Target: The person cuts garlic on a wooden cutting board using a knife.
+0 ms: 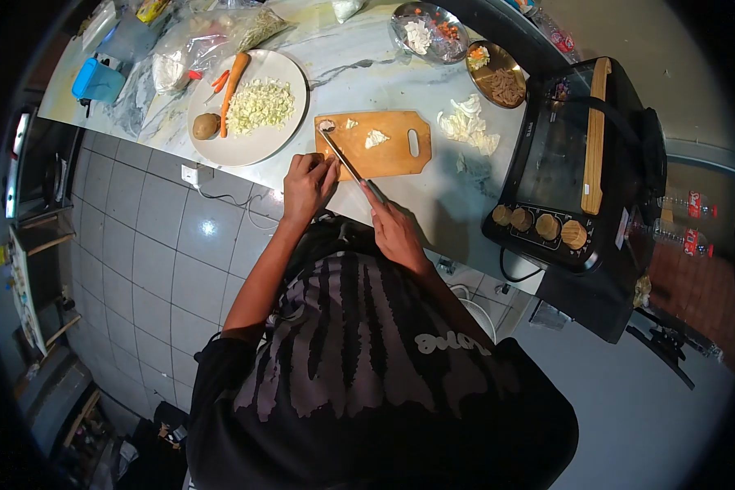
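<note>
1. One grey-veined white bench (335, 53) stands over grey floor tiles (155, 253).
2. Along its near edge, a brown wooden board (400, 162) bears chopped pale pieces (376, 139).
3. Leftward, a round white plate (253, 152): pale-green diced heap (261, 106), orange carrot (232, 94).
4. The right hand (398, 234) grips a long steel knife (342, 157) over the board; the left hand (306, 186) curls by its near-left corner, hold unclear.

Knife (345, 158) aslant over a tan cutting board (396, 159), pale chopped bits (376, 138) alongside.
</note>
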Demonstrator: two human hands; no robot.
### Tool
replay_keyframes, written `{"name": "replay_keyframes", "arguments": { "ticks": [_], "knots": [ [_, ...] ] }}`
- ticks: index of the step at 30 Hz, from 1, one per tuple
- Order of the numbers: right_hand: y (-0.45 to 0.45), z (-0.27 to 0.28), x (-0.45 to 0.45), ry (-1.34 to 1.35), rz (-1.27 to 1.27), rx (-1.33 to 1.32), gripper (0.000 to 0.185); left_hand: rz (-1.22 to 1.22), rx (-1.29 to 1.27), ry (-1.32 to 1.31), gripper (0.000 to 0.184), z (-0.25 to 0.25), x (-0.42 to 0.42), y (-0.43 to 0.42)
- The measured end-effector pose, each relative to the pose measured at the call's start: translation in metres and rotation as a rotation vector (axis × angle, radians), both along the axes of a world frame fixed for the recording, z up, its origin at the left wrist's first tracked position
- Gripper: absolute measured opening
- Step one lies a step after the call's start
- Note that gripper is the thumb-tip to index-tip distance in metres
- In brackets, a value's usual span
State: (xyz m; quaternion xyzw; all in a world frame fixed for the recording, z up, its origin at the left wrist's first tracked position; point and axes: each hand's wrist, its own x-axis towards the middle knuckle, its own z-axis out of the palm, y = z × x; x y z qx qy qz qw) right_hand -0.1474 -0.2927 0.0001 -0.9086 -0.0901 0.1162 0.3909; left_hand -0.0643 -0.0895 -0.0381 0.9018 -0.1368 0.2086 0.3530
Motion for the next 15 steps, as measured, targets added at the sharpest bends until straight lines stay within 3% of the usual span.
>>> {"name": "replay_keyframes", "arguments": {
  "ticks": [5, 9, 15],
  "knots": [
    [0.002, -0.001, -0.001, 0.038, 0.007, -0.066, 0.07, -0.014, 0.02, -0.026, 0.019, 0.001, -0.005, 0.002],
    [0.008, 0.001, -0.003, 0.083, 0.004, -0.219, 0.074, 0.023, 0.019, 0.073, 0.014, 0.004, 0.0, 0.001],
    [0.009, 0.002, 0.0, 0.071, -0.005, -0.216, 0.073, 0.095, -0.053, 0.271, 0.011, 0.018, 0.006, -0.003]
  ]
}}
